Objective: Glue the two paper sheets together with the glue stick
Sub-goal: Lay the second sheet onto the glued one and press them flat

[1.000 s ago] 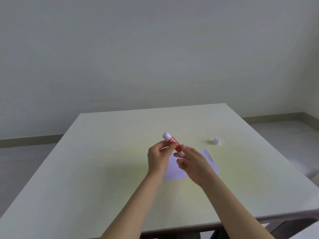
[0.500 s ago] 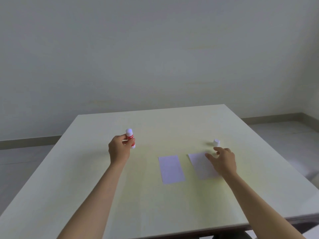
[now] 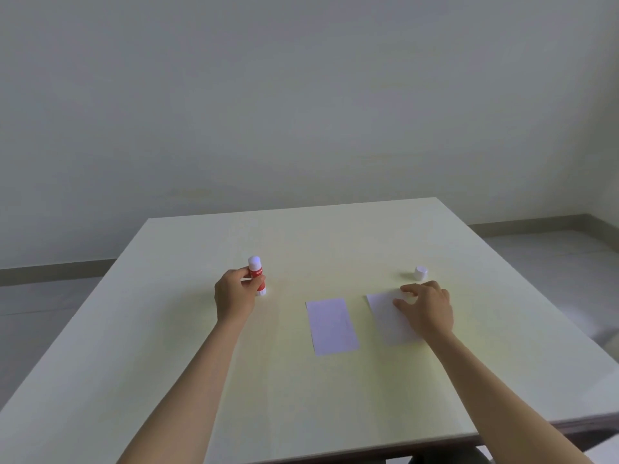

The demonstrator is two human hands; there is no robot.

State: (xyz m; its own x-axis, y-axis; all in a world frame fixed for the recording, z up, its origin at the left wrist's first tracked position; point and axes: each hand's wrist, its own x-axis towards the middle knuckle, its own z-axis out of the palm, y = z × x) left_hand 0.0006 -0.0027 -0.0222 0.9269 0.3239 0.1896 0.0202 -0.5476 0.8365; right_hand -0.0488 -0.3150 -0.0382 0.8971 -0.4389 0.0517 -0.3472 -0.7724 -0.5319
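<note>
My left hand (image 3: 234, 294) grips a red glue stick (image 3: 257, 273) with white ends, standing upright with its base touching the table on the left. Two small white paper sheets lie side by side on the table. The left sheet (image 3: 331, 326) lies free in the middle. My right hand (image 3: 425, 306) rests fingers-down on the upper part of the right sheet (image 3: 385, 316), partly covering it. The white cap (image 3: 420, 272) of the glue stick stands just beyond my right hand.
The pale table (image 3: 301, 396) has its front edge close to me and its right edge running back at the right. A plain wall and grey floor lie behind it.
The glue stick moved left, from both hands in the middle into my left hand alone, and came down onto the table. My right hand moved right onto the right sheet, uncovering both sheets.
</note>
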